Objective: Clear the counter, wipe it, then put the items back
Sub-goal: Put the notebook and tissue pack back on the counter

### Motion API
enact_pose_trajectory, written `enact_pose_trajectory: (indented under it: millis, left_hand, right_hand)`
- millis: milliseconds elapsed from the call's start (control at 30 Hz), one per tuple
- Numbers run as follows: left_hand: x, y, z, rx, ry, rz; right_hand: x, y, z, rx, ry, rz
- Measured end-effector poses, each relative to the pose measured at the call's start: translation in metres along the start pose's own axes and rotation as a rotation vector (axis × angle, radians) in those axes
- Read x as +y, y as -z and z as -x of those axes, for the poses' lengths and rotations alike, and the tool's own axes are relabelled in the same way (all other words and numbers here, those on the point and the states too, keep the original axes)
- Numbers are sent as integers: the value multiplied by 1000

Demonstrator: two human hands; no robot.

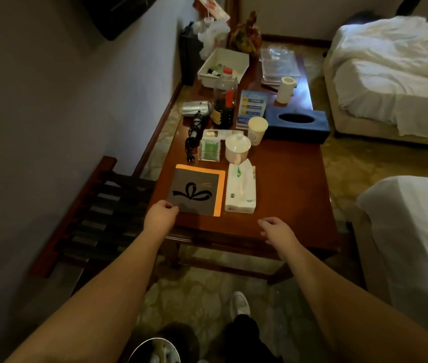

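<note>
A long brown wooden counter [286, 192] runs away from me, crowded with items. Nearest lies a grey folder [197, 189] with a black bow print and orange edges. My left hand [161, 213] pinches its near left corner. Beside the folder is a white tissue pack [241, 189]. Behind them stand a white lidded cup [237, 148], green packets [210, 149], a paper cup [257, 129], a blue tissue box [296, 124], a hair dryer [197, 111] and a dark bottle [224, 100]. My right hand [273, 230] hangs over the counter's front edge, fingers loosely curled, holding nothing.
Farther back are a blue sign card [253, 107], a white roll [286, 89], a white tray [223, 65] and a clear box [279, 66]. A slatted luggage rack [103, 213] stands to the left. Two beds [396, 74] flank the right side. A bin [155, 352] sits by my feet.
</note>
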State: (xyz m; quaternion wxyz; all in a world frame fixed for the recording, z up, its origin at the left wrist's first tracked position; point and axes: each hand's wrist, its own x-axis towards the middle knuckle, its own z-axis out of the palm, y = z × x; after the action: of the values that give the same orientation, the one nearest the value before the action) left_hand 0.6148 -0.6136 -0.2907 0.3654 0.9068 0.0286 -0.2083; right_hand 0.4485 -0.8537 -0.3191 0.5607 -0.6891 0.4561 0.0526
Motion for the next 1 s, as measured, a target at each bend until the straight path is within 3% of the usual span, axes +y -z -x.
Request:
enact_pose_trajectory:
  millis: [433,600,1000]
  left_hand:
    - [15,-52,-73,177,203,-289]
    - [15,-57,-88,136,270,-385]
    - [4,-70,-55,182,309,-157]
  right_hand:
    - [-26,-6,-91,-94,-53,40]
    - [-32,-1,-98,-133,15,145]
    - [-42,10,-93,-147,7,115]
